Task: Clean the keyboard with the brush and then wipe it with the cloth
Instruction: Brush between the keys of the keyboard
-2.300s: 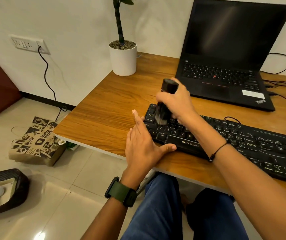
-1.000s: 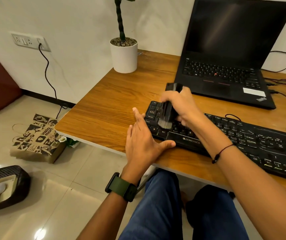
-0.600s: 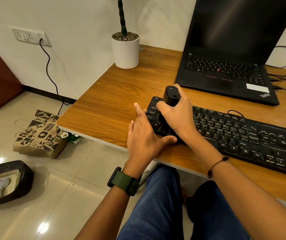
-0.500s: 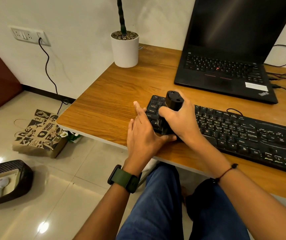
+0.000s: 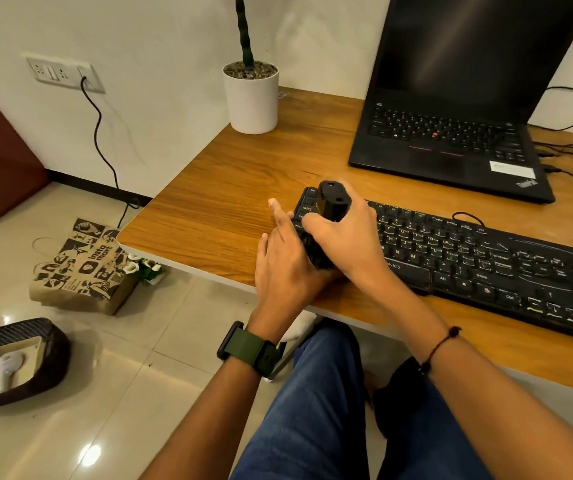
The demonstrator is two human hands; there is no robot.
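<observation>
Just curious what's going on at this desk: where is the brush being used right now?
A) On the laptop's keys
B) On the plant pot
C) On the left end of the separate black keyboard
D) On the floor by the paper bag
C: the right hand grips the brush over the left end of the keyboard, while the left hand rests flat beside that end.

Keyboard (image 5: 485, 258) lies before the laptop (image 5: 451, 140) (plant pot (image 5: 252, 98) behind, left).
</observation>
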